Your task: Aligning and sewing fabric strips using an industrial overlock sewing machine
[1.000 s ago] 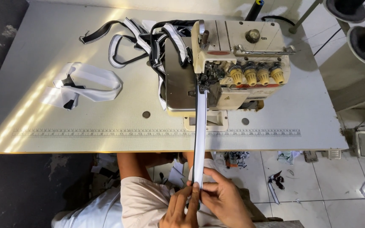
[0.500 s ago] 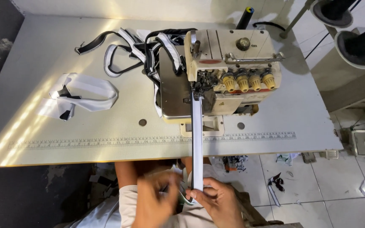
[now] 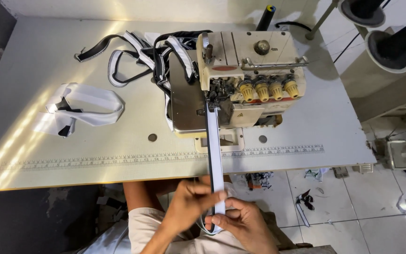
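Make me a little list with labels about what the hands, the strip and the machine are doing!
Left hand: left hand pinches the long white fabric strip with a dark edge from the left.
Right hand: right hand holds the strip's near end from below.
Strip: runs straight from the hands up to the cream sewing machine with four yellow knobs.
Table: pale worktable with a printed ruler.
Loose pieces: white folded band at left; black-and-white pile of strips behind the machine.

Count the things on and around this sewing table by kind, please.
Sewing machine: 1
Yellow tension knobs: 4
White strip held by left hand and right hand: 1
Loose white band pile: 1
Black-and-white strap heap: 1
Thread cones: 2
Total: 10
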